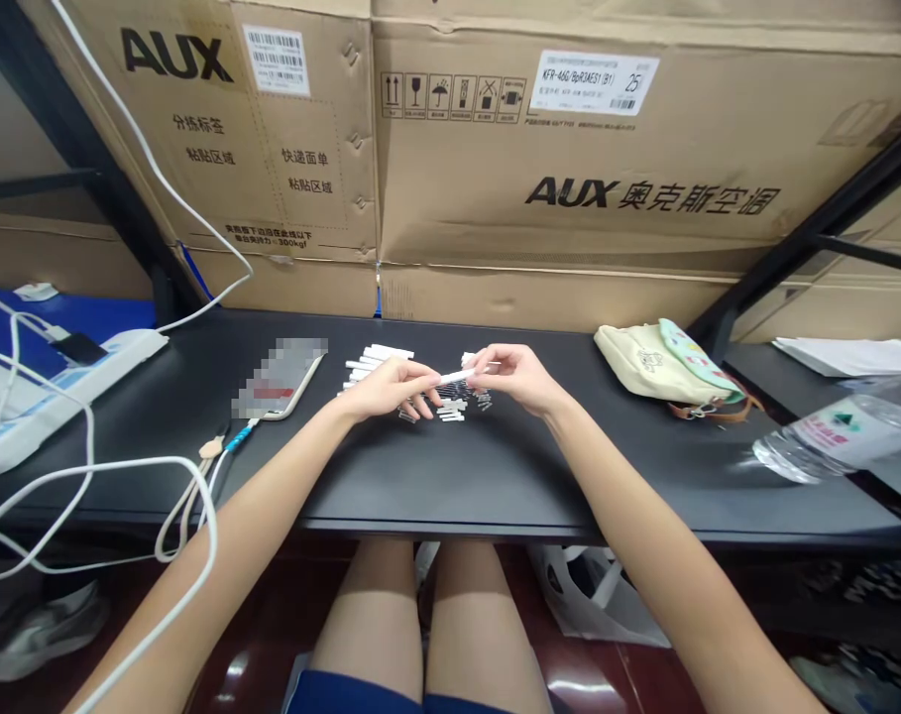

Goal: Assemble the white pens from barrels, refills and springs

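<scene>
White tube [456, 377], clamped in left fingers [424, 383] and right fingers [484, 379], well behind front edge [450, 525] of black desk [450, 481]

You've got a white stick [456, 378] held between your left hand [391, 388] and right hand [518, 379], phone [290, 375] off left, AUX boxes [457, 188] behind the desk [450, 486].

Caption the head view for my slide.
Left hand and right hand hold a white cylinder between them over a black desk, near more white cylinders.
</scene>
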### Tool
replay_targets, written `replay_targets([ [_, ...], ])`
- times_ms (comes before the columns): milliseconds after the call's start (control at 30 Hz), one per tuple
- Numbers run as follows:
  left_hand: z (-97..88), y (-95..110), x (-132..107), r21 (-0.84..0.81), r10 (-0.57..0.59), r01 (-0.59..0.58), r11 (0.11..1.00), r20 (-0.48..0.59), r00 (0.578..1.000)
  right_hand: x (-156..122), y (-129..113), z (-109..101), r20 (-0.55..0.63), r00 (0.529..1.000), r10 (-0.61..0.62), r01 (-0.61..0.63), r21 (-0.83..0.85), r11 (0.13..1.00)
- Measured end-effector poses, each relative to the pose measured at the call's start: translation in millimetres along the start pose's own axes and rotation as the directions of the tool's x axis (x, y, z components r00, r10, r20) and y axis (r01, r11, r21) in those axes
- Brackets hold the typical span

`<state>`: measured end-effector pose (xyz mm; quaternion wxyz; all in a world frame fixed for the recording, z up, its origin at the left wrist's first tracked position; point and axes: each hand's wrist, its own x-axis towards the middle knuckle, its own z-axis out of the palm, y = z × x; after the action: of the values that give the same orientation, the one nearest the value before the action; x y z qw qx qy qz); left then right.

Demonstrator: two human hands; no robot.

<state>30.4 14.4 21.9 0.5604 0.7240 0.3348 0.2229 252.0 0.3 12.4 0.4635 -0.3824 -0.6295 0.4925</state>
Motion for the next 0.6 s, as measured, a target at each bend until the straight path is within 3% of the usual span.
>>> replay_targets([
  [167,1.3,-2.6,1.8,0.056,0.013,-0.014,0.998,0.012,1.0,-0.7,-0.6,2.9,-0.04,0.985,0.166,-0.168,-0.087,0.982],
  [367,-0.2,1.2,-0.2,0.148,0.045,-0.047,0.988,0.021,0.999,-1.8,-3.0,1.1,0.016,0.999,0.04,-0.04,-0.022,0.999],
  [600,1.4,-1.4,1.9,0.133,0.04,-0.046,0.99,0.053,0.998,-1.3,-1.0,0.3,-0.052,0.979,0.198,-0.204,-0.138,0.969],
])
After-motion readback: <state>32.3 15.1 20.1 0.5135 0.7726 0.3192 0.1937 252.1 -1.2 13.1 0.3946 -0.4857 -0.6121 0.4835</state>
